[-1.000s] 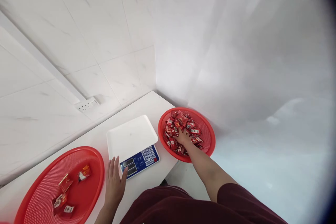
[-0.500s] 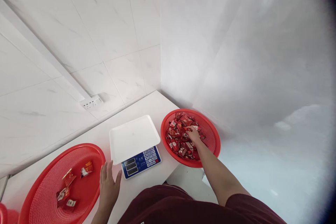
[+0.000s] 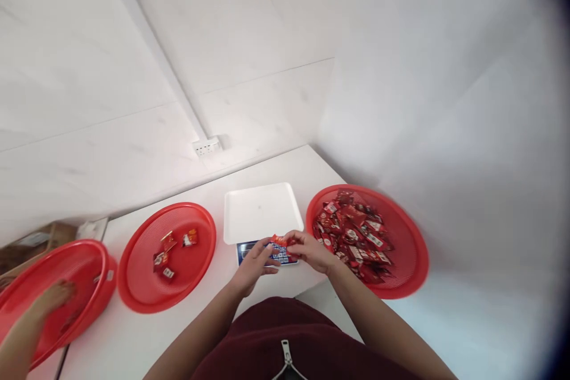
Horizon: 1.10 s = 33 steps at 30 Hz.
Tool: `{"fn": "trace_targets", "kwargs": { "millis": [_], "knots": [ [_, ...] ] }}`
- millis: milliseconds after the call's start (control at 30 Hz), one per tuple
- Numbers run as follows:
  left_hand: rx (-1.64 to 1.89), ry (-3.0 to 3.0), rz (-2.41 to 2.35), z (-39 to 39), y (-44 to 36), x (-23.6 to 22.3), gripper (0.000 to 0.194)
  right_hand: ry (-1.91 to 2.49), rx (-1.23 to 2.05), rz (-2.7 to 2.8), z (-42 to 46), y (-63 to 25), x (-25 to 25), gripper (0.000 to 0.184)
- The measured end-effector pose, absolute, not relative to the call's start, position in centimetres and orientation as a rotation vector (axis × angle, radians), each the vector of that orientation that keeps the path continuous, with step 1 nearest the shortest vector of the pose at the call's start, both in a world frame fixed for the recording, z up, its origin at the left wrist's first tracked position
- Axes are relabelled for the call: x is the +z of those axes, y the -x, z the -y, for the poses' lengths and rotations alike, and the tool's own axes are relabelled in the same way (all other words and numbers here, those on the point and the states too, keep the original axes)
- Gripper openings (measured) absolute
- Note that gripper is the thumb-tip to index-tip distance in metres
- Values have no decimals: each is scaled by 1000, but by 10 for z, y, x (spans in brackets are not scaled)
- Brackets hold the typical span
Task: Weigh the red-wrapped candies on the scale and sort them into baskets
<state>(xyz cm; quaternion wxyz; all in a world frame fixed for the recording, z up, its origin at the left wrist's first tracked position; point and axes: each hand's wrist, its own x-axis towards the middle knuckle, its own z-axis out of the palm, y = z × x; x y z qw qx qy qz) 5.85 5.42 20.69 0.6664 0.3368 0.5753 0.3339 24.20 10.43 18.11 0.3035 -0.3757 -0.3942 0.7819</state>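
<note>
Over the keypad of the scale, my right hand (image 3: 309, 249) pinches a small red snack packet (image 3: 279, 241). My left hand (image 3: 255, 264) is at the packet's left edge, fingers apart; whether its fingertips grip the edge is hard to see. Behind my hands is the scale's white weighing tray (image 3: 260, 214), with nothing on it. The blue keypad panel (image 3: 244, 249) is partly covered by my fingers. On the right, a red basket (image 3: 412, 249) holds a heap of red packets (image 3: 356, 234). Left of the scale, another red basket (image 3: 133, 273) contains several packets (image 3: 167, 243).
At far left, another person's hand (image 3: 60, 294) reaches into a third red basket (image 3: 104, 303). Behind it is a brown cardboard box (image 3: 62, 233). The white table (image 3: 285, 163) meets the walls, and a socket (image 3: 207, 146) is fixed above its back edge.
My right hand has come out of the right basket with a red packet, over the scale. My left hand has moved beside it. The view has turned left, showing another person's hand.
</note>
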Motion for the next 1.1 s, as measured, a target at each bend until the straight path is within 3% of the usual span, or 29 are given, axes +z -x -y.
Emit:
{"fn": "trace_targets", "kwargs": {
  "millis": [167,267,433,800,867,1033,1100],
  "knots": [
    [903,-493,-1304,-52,-55,203,31,1013,2098,1306,-96,-200,175,22],
    [1012,-374,-1344,-51,-41,199,24,1110,2149,1035,-104,-195,166,27],
    [1032,-302,-1370,-45,-28,196,22,1100,2132,436,-131,-192,158,11],
    [969,-191,-1415,-15,-17,188,20,1057,2026,232,-173,-179,156,4],
    [970,-191,-1417,-14,-17,189,20,1050,2027,232,-173,-179,155,9],
    [936,-199,-1434,-11,-20,188,26,1059,2095,502,-167,-185,162,51],
    [926,-214,-1430,-9,-21,186,29,1122,2073,719,-162,-192,165,58]
  ]
}}
